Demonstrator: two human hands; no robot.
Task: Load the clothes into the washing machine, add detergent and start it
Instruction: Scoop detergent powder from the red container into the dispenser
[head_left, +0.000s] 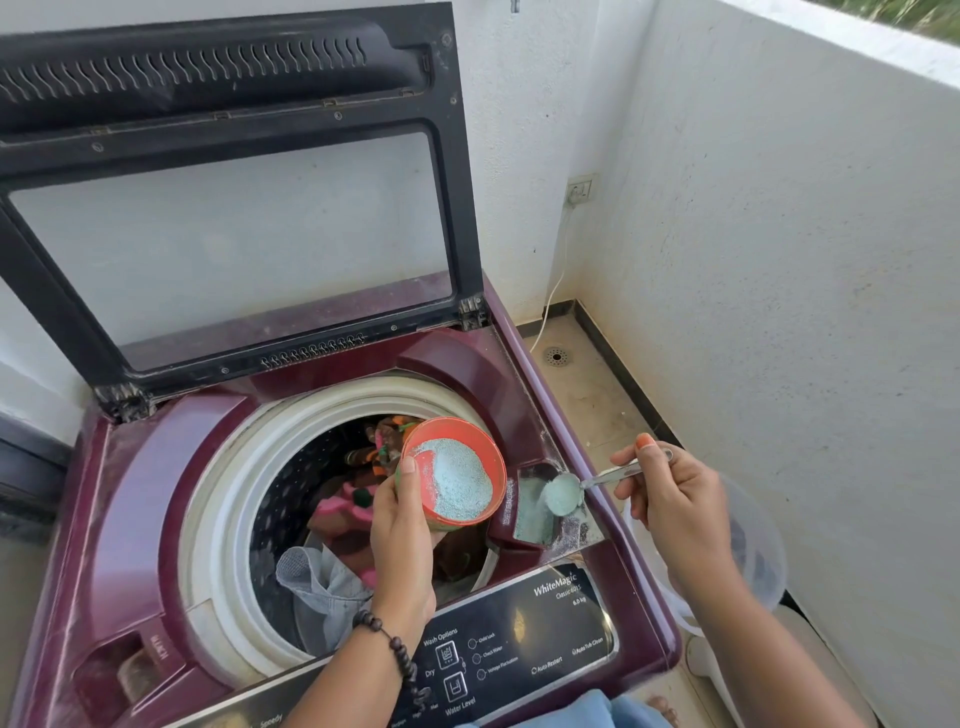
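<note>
The fingers (641, 462) of the right hand (675, 499), at right of centre in the frame, are pinched together on the handle of a small steel measuring spoon (597, 480). Its bowl, heaped with pale blue-green detergent powder (562, 494), hangs just over the open detergent compartment (535, 512) at the right edge of the drum opening. The left hand (402, 535), at centre, is wrapped around the side of a round orange plastic tub (452, 470), thumb on the rim, the tub tilted toward the camera over the drum and about half full of the same powder.

The step in hand looks to be dosing the detergent. Some powder already lies in the compartment, and a dusting has spilled on the ledge around it. The next move likely calls for turning the spoon over so the powder drops inside the compartment walls, while keeping the tilted tub steady so nothing slides into the drum.

The maroon top-loading washing machine (135, 493) fills the left and centre of the frame, its dark glass-panelled lid (234, 234) standing open against the wall. Clothes (322, 582), grey, pink and darker pieces, lie inside the white-rimmed drum. The black control panel (519, 639), at bottom centre, appears untouched, so starting is yet to come.
</note>
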